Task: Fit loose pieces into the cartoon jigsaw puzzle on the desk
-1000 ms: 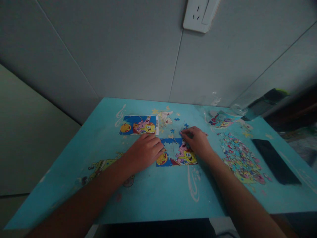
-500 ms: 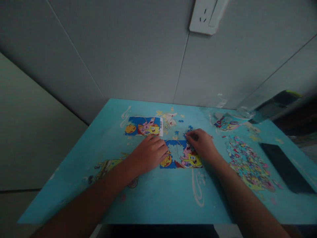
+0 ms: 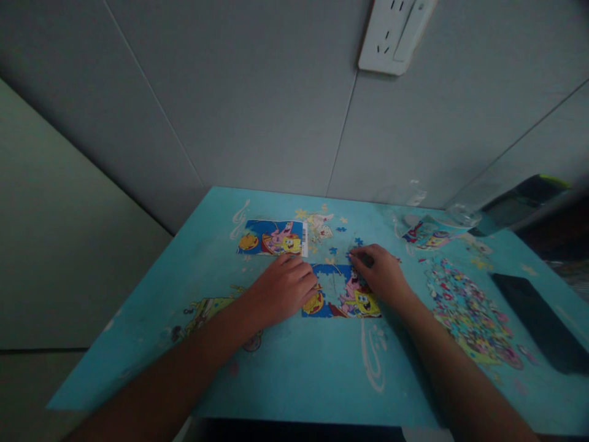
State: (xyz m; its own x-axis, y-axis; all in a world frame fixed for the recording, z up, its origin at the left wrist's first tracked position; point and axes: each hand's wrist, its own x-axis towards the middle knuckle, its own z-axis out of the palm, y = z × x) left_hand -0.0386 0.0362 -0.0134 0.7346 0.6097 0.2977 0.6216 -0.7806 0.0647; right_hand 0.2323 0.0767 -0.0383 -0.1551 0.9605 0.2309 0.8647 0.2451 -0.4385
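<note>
Left fingers: the fingers lie together, curled slightly downward, with the tips resting on the left edge of the part-built jigsaw; nothing is clamped between them
Left hand: the left hand lies palm down, covering the left end of the jigsaw, with the forearm running back toward the near left corner of the table
Right fingers: the fingers are bunched at the upper right corner of the jigsaw; whether a loose piece is pinched under the tips cannot be told, as the area is dark and small
Right hand: the right hand rests palm down on the right edge of the jigsaw, knuckles raised
Jigsaw: it lies flat near the middle of the table, between the two hands; the lower strip and both ends show cartoon figures, and the upper middle has an unfilled gap where the table shows through
Loose blue pieces: a few small pieces lie scattered just beyond the jigsaw, toward the wall
Reference card: a printed card with the same cartoon picture lies flat beyond the left hand, apart from it
Piece pile: a wide heap of loose pieces lies to the right of the right forearm
Cup: a printed cup stands beyond the pile, near the wall
Phone: a dark phone lies flat at the far right of the table
Wall socket: a white socket is mounted on the grey wall above the table
</note>
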